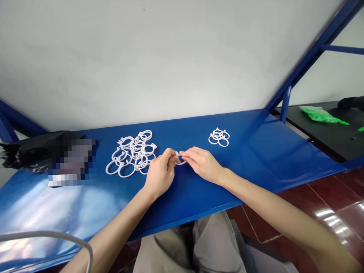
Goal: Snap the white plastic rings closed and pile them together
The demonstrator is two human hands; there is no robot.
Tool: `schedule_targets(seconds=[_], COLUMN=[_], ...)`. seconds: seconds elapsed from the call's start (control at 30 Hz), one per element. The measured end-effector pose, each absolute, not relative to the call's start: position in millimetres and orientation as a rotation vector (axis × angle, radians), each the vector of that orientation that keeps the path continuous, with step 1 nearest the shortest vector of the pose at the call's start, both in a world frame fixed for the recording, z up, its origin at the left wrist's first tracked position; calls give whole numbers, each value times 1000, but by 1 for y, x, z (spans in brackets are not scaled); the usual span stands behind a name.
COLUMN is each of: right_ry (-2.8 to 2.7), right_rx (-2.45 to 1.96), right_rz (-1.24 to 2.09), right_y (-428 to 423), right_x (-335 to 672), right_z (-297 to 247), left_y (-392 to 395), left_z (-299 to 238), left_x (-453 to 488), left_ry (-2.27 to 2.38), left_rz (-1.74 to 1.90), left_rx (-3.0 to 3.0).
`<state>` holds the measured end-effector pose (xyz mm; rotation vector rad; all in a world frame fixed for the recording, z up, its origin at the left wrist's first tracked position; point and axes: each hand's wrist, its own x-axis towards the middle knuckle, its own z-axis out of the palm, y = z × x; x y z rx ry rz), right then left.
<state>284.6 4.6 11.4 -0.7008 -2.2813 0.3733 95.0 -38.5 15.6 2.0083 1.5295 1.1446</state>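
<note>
Over the middle of the blue table, my left hand (162,171) and my right hand (203,163) meet at a small white plastic ring (181,163). Both are closed, pinching its upper part between thumbs and fingers, so much of the ring is hidden. Just left of my left hand lies a loose pile of similar white rings (126,169), each with a small knob or tab, some overlapping. A smaller group of several white rings (223,143) sits to the right, beyond my right hand.
A black plastic bag (36,149) and a blurred-out flat item (73,160) lie at the left of the blue table (196,195). A grey cable (42,234) crosses the lower left. Blue frame bars (312,48) stand at right; beyond, a dark table holds a green packet (321,115).
</note>
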Motion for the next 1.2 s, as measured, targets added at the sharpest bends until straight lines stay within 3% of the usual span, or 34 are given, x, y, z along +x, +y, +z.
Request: schedule_targets(seconds=[0.2,0.4,0.53,0.97,1.2], right_ry=[-2283,-2013,-1810,-1850,-1950], right_rx=[-819,-1481,-1778,-1676,-1270], right_rz=[267,-74,-76,-96,10], right_y=[14,49,70,86,55], right_x=[284,330,363,366,333], right_z=[18,28,28,16,27], left_y=[-26,-17,-13,-20,-23], left_z=[19,17,13,29,38], left_x=[85,52,38,63,67], left_ry=[1636,2290,2344,2244,2034], left_rz=[982,632,464,999,1374], left_rx=[2322,2555,2530,2221,1913])
